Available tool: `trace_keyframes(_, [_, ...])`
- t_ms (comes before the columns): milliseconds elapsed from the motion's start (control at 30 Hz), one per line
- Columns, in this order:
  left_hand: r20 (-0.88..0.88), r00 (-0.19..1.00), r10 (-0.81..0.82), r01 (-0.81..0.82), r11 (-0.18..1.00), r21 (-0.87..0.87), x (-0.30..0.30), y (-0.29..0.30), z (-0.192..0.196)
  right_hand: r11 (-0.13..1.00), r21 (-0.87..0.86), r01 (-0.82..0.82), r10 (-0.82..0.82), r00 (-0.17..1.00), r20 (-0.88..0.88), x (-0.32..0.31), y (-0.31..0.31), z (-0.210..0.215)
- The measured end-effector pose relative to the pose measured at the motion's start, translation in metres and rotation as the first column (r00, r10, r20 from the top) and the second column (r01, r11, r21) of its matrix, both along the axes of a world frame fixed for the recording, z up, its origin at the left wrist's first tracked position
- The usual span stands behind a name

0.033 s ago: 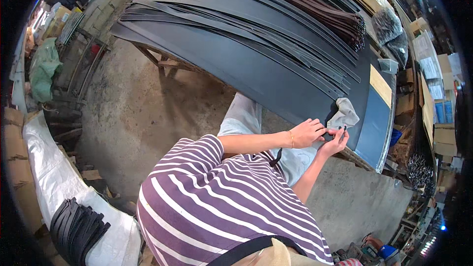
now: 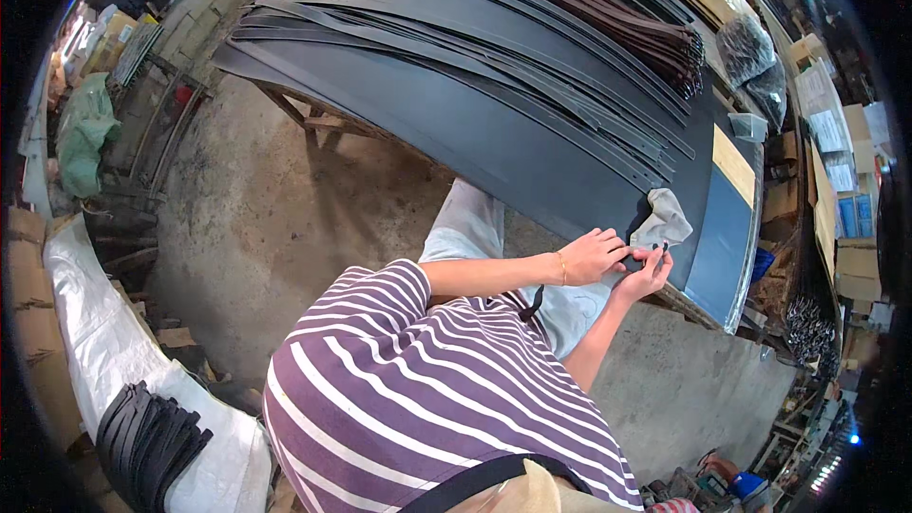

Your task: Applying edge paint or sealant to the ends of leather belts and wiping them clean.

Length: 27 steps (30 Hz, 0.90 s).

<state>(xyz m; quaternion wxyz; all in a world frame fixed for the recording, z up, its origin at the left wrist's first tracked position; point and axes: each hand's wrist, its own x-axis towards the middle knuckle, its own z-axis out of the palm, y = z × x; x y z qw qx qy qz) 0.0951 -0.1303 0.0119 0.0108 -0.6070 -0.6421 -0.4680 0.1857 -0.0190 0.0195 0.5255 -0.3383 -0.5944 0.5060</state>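
Pinching with curled fingers, the left hand [image 2: 591,256] and right hand [image 2: 649,273] meet fingertip to fingertip on a small dark piece [image 2: 635,254], too small to identify, at the near edge of the dark worktable [image 2: 446,114]. Just beyond the fingers a crumpled grey cloth [image 2: 662,218] lies on the tabletop. Farther out, long black straps [image 2: 494,62] stretch along the surface, brown straps [image 2: 627,24] beside them.

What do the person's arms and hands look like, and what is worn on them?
Both forearms are bare, with no gloves on the left hand or the right hand. A thin gold-coloured bracelet circles the left wrist. The short sleeves belong to a purple and white striped shirt.
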Motion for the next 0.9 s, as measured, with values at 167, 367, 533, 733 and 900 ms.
trace_keyframes(167, [0.017,1.000,-0.022,0.022,0.999,0.028,0.000,0.001,0.005,0.995,0.091,0.026,-0.022,0.999,-0.046,-0.002,-0.003,0.007])
trace_keyframes(367, [0.015,1.000,-0.014,0.013,0.998,0.056,-0.002,0.002,0.006,0.985,0.170,0.040,-0.022,0.994,-0.106,-0.013,-0.012,0.022])
trace_keyframes(533, [0.017,0.999,-0.046,0.045,0.998,0.049,0.000,0.002,0.005,0.973,0.224,0.063,-0.042,0.994,-0.096,-0.016,-0.010,0.027])
trace_keyframes(733, [-0.063,0.997,-0.038,0.032,0.995,-0.098,-0.002,0.000,0.004,0.954,0.242,0.175,-0.162,0.984,-0.070,-0.008,0.013,0.021])
trace_keyframes(900, [-0.205,0.974,0.095,-0.131,0.976,-0.172,-0.041,-0.036,-0.027,0.894,0.306,0.327,-0.298,0.945,-0.139,0.027,0.062,0.030])
